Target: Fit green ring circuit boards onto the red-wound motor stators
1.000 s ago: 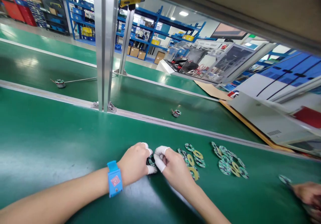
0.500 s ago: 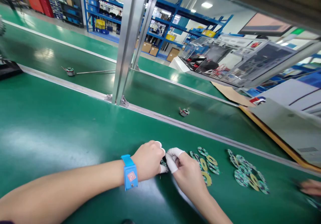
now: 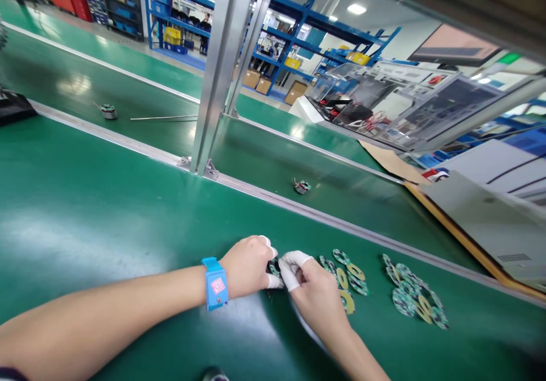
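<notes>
My left hand (image 3: 251, 264), with white finger covers and a blue strap (image 3: 216, 284) at the wrist, grips a small round part (image 3: 273, 266) with a green ring on it. My right hand (image 3: 309, 284) pinches at the right edge of this part, its white-covered thumb and fingertips pressed together; anything between them is hidden. Just right of my right hand lies a loose group of green and yellow rings (image 3: 355, 271). A second group of such rings (image 3: 409, 287) lies farther right on the green surface.
A metal rail (image 3: 273, 202) crosses the green surface beyond my hands, with an upright metal post (image 3: 219, 74) on it. Past the rail, small round parts sit on a moving strip, one (image 3: 302, 186) ahead and one (image 3: 108, 111) at left, near a thin rod (image 3: 164, 118).
The two small parts beyond the rail have shifted left. The other person's hand at the right edge has gone from view. The part in my left hand shows more clearly.
</notes>
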Demonstrator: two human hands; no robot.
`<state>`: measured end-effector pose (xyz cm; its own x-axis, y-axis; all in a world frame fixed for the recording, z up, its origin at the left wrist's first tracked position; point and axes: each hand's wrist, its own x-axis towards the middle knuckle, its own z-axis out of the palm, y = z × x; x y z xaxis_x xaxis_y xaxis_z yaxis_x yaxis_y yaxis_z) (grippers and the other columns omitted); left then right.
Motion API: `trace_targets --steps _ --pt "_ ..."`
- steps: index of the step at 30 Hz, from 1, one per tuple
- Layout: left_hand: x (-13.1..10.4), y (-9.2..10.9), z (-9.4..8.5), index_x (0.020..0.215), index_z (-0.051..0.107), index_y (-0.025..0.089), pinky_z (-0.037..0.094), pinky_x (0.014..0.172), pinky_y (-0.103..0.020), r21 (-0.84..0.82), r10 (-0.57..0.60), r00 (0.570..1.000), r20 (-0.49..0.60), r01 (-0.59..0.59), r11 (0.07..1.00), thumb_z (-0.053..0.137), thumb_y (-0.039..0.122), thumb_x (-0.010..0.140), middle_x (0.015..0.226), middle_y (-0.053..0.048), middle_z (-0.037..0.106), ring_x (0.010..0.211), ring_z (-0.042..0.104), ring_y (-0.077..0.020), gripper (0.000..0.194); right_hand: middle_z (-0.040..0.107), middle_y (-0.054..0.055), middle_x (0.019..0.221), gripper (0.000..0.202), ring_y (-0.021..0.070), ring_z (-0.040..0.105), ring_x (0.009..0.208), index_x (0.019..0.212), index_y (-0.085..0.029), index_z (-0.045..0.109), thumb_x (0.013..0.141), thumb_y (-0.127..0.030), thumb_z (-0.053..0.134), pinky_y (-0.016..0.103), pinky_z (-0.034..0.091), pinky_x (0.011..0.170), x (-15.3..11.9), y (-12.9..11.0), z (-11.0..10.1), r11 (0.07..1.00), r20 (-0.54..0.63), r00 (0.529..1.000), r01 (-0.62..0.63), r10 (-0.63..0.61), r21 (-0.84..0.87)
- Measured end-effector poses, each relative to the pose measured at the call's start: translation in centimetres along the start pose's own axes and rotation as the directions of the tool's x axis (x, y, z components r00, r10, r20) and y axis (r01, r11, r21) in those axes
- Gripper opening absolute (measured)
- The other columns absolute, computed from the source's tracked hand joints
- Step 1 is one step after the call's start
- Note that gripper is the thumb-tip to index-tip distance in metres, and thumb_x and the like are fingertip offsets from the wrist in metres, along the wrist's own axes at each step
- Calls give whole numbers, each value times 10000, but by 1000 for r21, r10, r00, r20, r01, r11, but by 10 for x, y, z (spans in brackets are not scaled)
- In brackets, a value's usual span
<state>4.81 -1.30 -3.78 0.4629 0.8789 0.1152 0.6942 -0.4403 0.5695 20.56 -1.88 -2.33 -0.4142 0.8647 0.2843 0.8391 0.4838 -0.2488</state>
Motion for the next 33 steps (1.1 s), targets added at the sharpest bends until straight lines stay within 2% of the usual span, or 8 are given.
trace_targets --steps 5,9,12,19,25,28,31,33 --pt "3 -4 -4 718 636 155 416 626 -252 -27 28 999 26 -27 999 713 421 680 752 -38 584 715 561 -182 280 496 -3 498 297 137 467 454 603 -197 554 839 -319 420 243 346 454 1 1 -2 997 11 999 -41 40 69" --pt "6 -6 -7 702 639 160 404 605 -254 -50 27 999 47 -25 998 720 452 662 732 -33 581 688 553 -176 306 606 23 606 226 148 528 508 770 -174 621 805 -342 474 251 415 488 6 11 -7 917 127 976 -211 177 338" --pt "8 -7 -7 701 644 162 400 607 -255 -68 40 998 50 -37 997 725 459 650 714 -29 575 686 551 -177 312 631 36 641 247 154 537 524 793 -159 625 780 -375 506 262 434 498 10 16 -8 860 164 956 -291 243 419" --pt "9 -7 -6 695 637 157 400 603 -254 -60 41 998 53 -38 997 719 440 660 738 -33 579 686 555 -176 297 568 7 560 208 131 481 484 658 -170 585 771 -315 487 247 407 490 10 11 -3 929 184 968 -219 169 300" --pt "3 -4 -3 709 641 158 400 614 -251 -65 39 999 38 -36 997 735 421 651 742 -32 587 703 563 -180 285 507 -18 503 225 130 474 452 612 -190 553 791 -288 460 236 354 461 7 5 -1 979 109 988 -124 107 163" --pt "2 -3 -1 720 651 169 400 625 -245 -88 52 999 12 -51 995 751 425 627 723 -17 591 705 564 -176 290 532 -10 516 209 140 497 468 649 -192 587 797 -285 473 241 377 470 7 7 -5 978 77 992 -108 96 179" --pt "23 -14 -11 709 664 193 403 616 -227 -138 10 999 -36 -14 990 754 401 618 680 12 595 687 565 -159 244 605 16 610 186 146 527 507 771 -187 632 811 -311 498 255 426 505 2 12 -21 960 51 993 -115 105 254" --pt "51 -34 -29 746 673 201 415 638 -222 -149 -114 986 -124 95 984 715 338 671 699 14 609 702 571 -154 163 617 11 628 153 145 537 518 776 -202 645 805 -302 533 255 442 508 -11 14 -35 951 141 988 -99 60 291"
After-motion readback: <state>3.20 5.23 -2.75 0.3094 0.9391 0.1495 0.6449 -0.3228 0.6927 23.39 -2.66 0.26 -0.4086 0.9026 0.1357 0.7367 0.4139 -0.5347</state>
